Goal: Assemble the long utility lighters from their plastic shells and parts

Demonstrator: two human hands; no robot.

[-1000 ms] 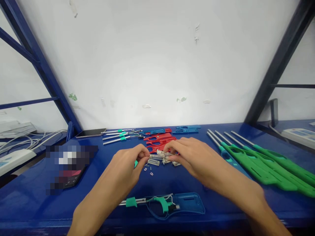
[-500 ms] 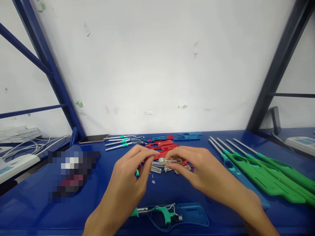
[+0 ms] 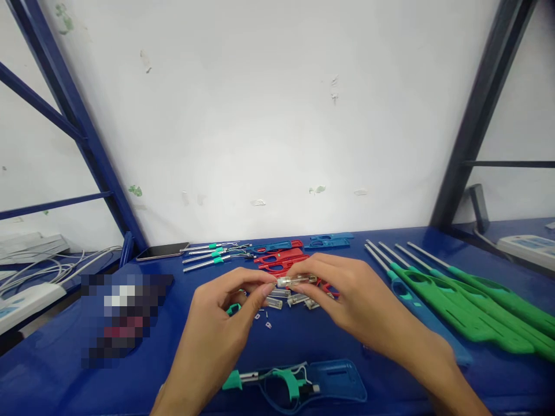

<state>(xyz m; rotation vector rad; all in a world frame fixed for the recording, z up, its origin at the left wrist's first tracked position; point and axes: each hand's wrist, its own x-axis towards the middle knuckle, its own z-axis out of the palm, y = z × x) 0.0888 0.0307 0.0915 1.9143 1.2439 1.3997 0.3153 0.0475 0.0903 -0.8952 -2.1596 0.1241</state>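
Observation:
A small clear tank [image 3: 299, 280] lies sideways in the fingers of my right hand [image 3: 347, 289], above the blue table. My left hand [image 3: 234, 312] pinches at the tank's left end, fingertips together; whatever small piece lies between them is too small to make out. Several more clear tanks [image 3: 274, 303] rest on the table just beneath. Tiny pale clips [image 3: 269, 325] lie near my left thumb. In front of both hands sits an opened blue lighter shell [image 3: 340, 378] with a green trigger [image 3: 290, 382] and wires inside.
Red shell halves [image 3: 281, 257] and blue ones [image 3: 332, 238] lie behind the hands. Metal rods with wires [image 3: 208, 264] are at back left, by a phone [image 3: 162, 251]. Several green lighters [image 3: 451, 306] lie at right. A pixelated item [image 3: 125, 315] is at left.
My left fingertips have come up against the end of the tank, closing the small gap. The tank is more level in my right hand. The view has shifted slightly.

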